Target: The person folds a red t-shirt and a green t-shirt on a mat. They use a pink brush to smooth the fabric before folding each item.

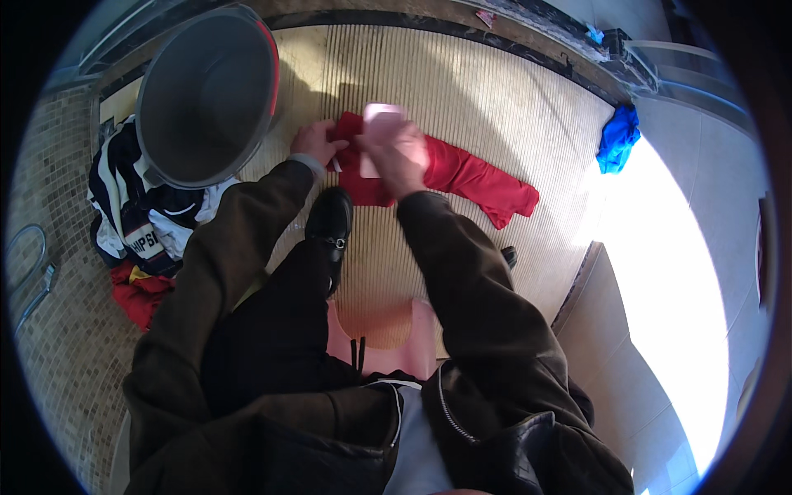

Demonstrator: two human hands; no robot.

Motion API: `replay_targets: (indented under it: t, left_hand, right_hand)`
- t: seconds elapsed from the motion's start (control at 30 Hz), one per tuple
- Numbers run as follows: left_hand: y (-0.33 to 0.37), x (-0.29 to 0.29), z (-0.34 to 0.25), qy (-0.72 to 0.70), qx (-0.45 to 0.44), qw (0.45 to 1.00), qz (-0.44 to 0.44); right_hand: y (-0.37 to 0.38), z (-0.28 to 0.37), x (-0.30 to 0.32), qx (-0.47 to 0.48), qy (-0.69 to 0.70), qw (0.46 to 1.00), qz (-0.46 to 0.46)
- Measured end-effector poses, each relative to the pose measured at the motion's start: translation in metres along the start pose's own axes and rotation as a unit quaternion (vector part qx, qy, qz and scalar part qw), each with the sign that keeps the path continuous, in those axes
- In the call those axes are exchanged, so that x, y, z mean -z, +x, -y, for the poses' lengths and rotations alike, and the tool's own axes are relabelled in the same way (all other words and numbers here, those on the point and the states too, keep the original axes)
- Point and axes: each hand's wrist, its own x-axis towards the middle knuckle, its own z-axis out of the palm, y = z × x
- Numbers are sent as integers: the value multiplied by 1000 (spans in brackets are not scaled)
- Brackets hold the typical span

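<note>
OK so going off the red garment [474, 177] as the landmark. Closest to the wearer there's a pink plastic stool [388, 361], on the near side of the garment. Then a black shoe [328, 219] with a metal buckle, toe right by the garment's left part, and the tip of another shoe [510, 256] just below its right end.

The garment itself is lying on a ribbed tan floor [355, 256], under and beside the right grip [398, 161], with a long strip stretching off to the right. The left grip [316, 142] is at its left edge, fingertips at the fabric. Honestly can't tell if they're pinching it or just resting there. Right grip is wrapped around a pink block [384, 118] over the red cloth, pretty blurry, so don't ask me what it is exactly.

Left of the garment there's a big grey bucket [161, 107] with a red patch on its rim, and black-and-white clothes [148, 260] are piled farther left. Way off to the garment's right, a crumpled blue cloth [619, 140].
</note>
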Motion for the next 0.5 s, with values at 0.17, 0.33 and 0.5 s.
replay_targets:
  t: [0.17,0.33,0.5]
  left_hand:
    - [-1,-1,16,-87,65,994,25]
    - [-4,9,-16,27,46,999,1]
    - [-11,4,-46,80,-320,938,-107]
  right_hand:
    - [-5,29,-1,-42,-84,994,49]
    - [0,-68,64,-111,-20,993,-24]
    - [-6,-15,29,-90,32,995,36]
